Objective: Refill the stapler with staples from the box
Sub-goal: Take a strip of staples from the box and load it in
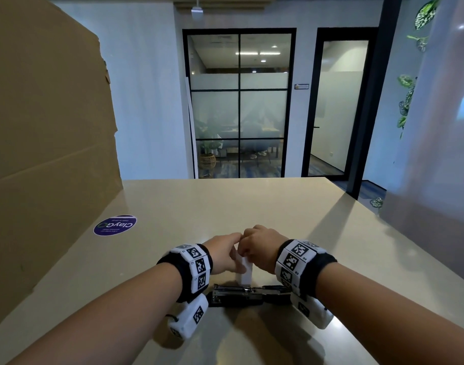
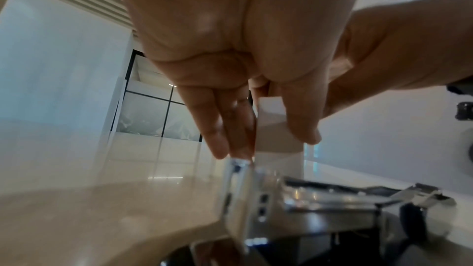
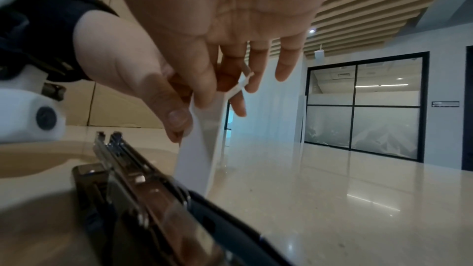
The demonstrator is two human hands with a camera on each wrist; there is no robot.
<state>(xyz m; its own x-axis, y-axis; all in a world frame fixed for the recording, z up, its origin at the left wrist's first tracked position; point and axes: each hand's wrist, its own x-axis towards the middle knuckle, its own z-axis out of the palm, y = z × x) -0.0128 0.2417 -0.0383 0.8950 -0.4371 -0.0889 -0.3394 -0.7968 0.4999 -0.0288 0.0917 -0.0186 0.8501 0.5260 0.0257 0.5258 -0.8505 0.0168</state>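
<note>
Table (image 1: pixel 173 206), stapler (image 1: pixel 238 295), hands on box (image 1: pixel 245 272)

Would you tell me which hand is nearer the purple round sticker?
Left. The left hand lies closer to the sticker; the right hand is beyond it, farther right.

One word can be read: "ClayGo", in white letters with a green ring near it, on a round purple sticker (image 1: pixel 115 225) stuck to the worktop (image 1: pixel 252 206) at the left middle of the head view. It appears upside down from this side. The smaller lines of print under it are too fine to read.

The wristbands (image 1: pixel 196 262) carry black-and-white square code patterns with tiny characters beside them, too small to make out. A small wall plate (image 1: pixel 301 86) beside the glass door is illegible.
</note>
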